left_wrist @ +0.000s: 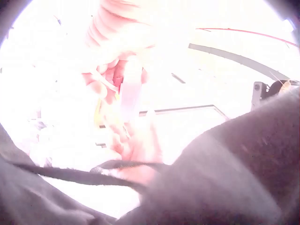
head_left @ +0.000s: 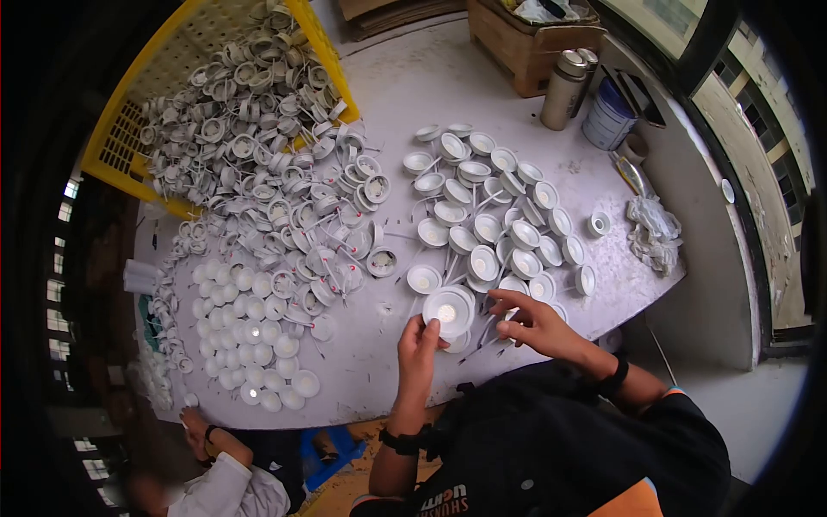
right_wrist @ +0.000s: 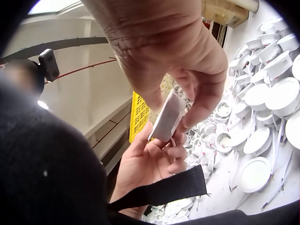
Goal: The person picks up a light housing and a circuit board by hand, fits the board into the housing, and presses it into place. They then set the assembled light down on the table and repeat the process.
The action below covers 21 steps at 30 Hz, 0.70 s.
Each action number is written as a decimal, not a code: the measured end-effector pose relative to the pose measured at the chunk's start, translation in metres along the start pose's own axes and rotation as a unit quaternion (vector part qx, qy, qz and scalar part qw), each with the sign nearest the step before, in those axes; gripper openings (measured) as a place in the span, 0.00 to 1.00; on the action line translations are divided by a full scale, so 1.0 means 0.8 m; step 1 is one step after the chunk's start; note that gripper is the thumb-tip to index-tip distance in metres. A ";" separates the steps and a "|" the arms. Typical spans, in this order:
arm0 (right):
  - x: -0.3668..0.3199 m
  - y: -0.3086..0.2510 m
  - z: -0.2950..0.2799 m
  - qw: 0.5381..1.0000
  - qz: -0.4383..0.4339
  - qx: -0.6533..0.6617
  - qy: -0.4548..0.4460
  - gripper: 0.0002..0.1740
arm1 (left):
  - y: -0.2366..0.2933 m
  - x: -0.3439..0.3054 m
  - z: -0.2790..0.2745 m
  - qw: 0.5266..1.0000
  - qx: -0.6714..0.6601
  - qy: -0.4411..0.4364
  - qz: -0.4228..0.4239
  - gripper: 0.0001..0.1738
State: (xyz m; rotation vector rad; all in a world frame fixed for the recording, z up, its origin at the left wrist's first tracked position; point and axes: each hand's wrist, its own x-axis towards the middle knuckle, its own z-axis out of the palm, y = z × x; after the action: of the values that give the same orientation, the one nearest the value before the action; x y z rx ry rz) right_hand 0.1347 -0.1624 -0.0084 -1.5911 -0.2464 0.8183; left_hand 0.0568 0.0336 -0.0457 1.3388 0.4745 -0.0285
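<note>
In the head view, a white lamp [head_left: 446, 314] hides some fingers of the left hand [head_left: 417, 351]. Glare washes out the left wrist view. Along the far edge of the counter [head_left: 413, 82], the frame's top cuts off the yellow crate [head_left: 334, 69] and wooden box [head_left: 508, 45].

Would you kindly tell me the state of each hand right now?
Left hand: holding a round white light fitting.
Right hand: open beside that fitting, apparently holding nothing.

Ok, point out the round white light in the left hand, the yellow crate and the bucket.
Round white light [head_left: 446, 308]: head view, middle of its face.
Yellow crate [head_left: 331, 67]: head view, its right-hand rim in the picture.
Bucket [head_left: 606, 120]: head view, its side wall.
</note>
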 end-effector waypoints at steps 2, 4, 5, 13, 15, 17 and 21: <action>0.001 0.016 -0.010 0.999 -0.028 0.021 0.010 0.23 | -0.002 0.035 -0.025 0.994 -0.010 0.103 0.017 0.17; 0.004 0.027 -0.021 0.998 0.032 0.045 0.005 0.21 | -0.010 0.075 -0.053 0.992 -0.029 0.121 0.007 0.17; 0.005 0.032 -0.024 0.998 0.042 0.049 0.000 0.19 | -0.011 0.093 -0.060 0.989 -0.050 0.136 -0.009 0.18; 0.015 0.044 -0.037 0.996 0.080 0.011 -0.024 0.15 | -0.016 0.251 -0.058 0.984 0.039 0.166 -0.039 0.17; 0.018 0.051 -0.043 0.997 0.076 0.004 -0.014 0.16 | -0.048 0.292 -0.062 0.964 0.115 0.238 -0.008 0.15; 0.019 0.057 -0.050 0.997 0.073 -0.011 0.004 0.16 | -0.088 0.323 -0.077 0.956 0.161 0.244 0.004 0.18; 0.022 0.068 -0.059 0.997 0.077 -0.022 0.021 0.16 | -0.066 0.308 -0.045 0.932 0.246 0.265 0.026 0.22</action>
State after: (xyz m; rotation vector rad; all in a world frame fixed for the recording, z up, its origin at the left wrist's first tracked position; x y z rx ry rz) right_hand 0.1610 -0.1999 -0.0665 -1.6818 -0.1127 0.9008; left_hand 0.2536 0.1154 -0.1850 1.8587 0.9313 0.2822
